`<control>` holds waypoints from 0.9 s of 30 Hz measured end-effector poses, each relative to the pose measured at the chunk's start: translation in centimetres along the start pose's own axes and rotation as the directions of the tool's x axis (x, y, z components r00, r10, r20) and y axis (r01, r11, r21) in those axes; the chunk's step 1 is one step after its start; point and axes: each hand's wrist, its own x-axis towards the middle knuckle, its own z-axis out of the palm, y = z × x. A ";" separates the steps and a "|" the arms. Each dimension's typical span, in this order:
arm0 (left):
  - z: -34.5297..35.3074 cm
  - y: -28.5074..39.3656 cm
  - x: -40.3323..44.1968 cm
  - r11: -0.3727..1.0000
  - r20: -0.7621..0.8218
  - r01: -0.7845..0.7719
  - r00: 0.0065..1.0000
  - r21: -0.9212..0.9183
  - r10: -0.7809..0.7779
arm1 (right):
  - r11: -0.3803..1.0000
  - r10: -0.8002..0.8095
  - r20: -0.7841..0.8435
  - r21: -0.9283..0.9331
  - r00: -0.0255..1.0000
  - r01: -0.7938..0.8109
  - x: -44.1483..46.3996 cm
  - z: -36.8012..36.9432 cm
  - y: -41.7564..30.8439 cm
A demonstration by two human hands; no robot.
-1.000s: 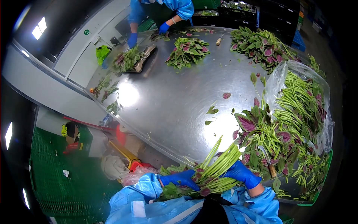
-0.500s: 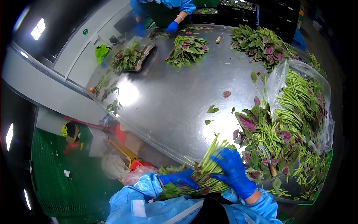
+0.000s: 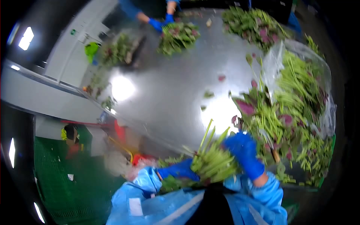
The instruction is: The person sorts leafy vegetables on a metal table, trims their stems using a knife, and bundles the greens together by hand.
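Observation:
In my left hand (image 3: 180, 170), gloved in blue, is a bunch of green stems (image 3: 214, 163) with leaves, held low in front of my body. The stem ends point up toward the table. My right hand (image 3: 243, 150), also in a blue glove, is at the right side of the bunch, its fingers bent and blurred; what they hold, if anything, I cannot make out. Just right of it lies a loose heap of red and green leafy stems (image 3: 262, 120), with a knife (image 3: 275, 155) on it, partly blurred.
A plastic bag (image 3: 272, 67) of stems lies on the metal table (image 3: 165, 97) at the right. Leafy piles (image 3: 251, 28) stand at the far side. Across the table a co-worker's gloved hands (image 3: 161, 24) touch another pile (image 3: 178, 37). Green crate material (image 3: 63, 180) is at lower left.
The view has shifted and blurred. My right hand has moved off the top of the bunch toward the right. The co-worker's hands have moved right, to the middle pile.

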 end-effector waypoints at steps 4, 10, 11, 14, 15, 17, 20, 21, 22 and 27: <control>-0.4 -1.2 0.3 0.986 0.066 0.047 0.997 -0.163 -0.037 | 0.996 0.085 -0.410 0.001 0.908 -0.093 0.6 -2.6 -0.5; -0.7 -1.8 0.8 0.988 0.065 0.092 0.994 -0.124 -0.084 | 0.951 -0.141 0.150 -0.254 0.979 0.176 -2.5 0.5 -1.3; -1.0 -2.1 0.8 0.989 0.068 0.139 0.988 -0.051 -0.135 | 0.974 -0.057 -0.024 -0.219 0.998 0.051 -2.6 -0.4 1.1; 0.0 -1.7 0.6 0.956 0.013 0.051 0.999 -0.289 -0.049 | 0.837 0.039 -0.247 -0.521 0.968 -0.166 -0.1 -4.9 -1.1; 0.3 -1.4 0.4 0.950 -0.006 0.026 1.000 -0.310 -0.029 | 0.808 -0.103 -0.320 -0.579 0.942 -0.109 0.2 -4.7 -1.7; 0.7 -0.1 0.4 0.940 0.039 0.091 0.996 -0.329 -0.082 | 0.893 -0.186 -0.074 -0.428 0.980 0.138 -0.6 -2.6 -3.1; 0.7 1.1 0.5 0.973 0.089 0.141 0.988 -0.182 -0.126 | 0.872 -0.123 0.230 -0.439 0.965 0.216 -1.9 0.6 -3.2; 0.8 1.2 0.3 0.980 0.084 0.129 0.989 -0.151 -0.118 | 0.890 -0.066 0.323 -0.409 0.944 0.202 -2.4 0.0 -2.2; 0.8 1.2 0.4 0.987 0.077 0.108 0.992 -0.122 -0.099 | 0.918 -0.029 0.305 -0.368 0.952 0.146 -2.5 -0.6 -1.7; 1.6 1.7 0.0 0.974 0.081 0.100 0.993 -0.204 -0.085 | 0.994 0.090 0.179 -0.085 0.980 -0.076 -2.9 -1.7 -2.8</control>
